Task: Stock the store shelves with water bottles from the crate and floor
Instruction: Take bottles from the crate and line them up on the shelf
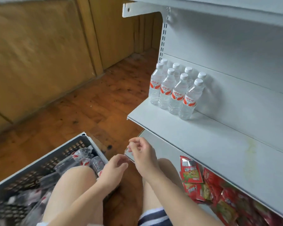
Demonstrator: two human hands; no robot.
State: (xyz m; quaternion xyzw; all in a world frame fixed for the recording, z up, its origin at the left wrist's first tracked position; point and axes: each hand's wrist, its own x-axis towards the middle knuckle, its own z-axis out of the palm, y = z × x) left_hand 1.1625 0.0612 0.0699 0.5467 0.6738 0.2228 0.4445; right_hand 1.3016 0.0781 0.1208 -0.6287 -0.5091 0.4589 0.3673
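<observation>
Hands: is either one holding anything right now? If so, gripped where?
Nothing is held. The left hand and right hand are both empty, fingers loosely curled, by the crate.

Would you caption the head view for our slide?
Left hand and right hand, empty, between crate and shelf holding eight water bottles.

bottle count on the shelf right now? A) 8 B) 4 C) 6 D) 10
A: eight white caps show, so eight bottles, standing upright in two rows of four at the left end of the shelf.
</observation>
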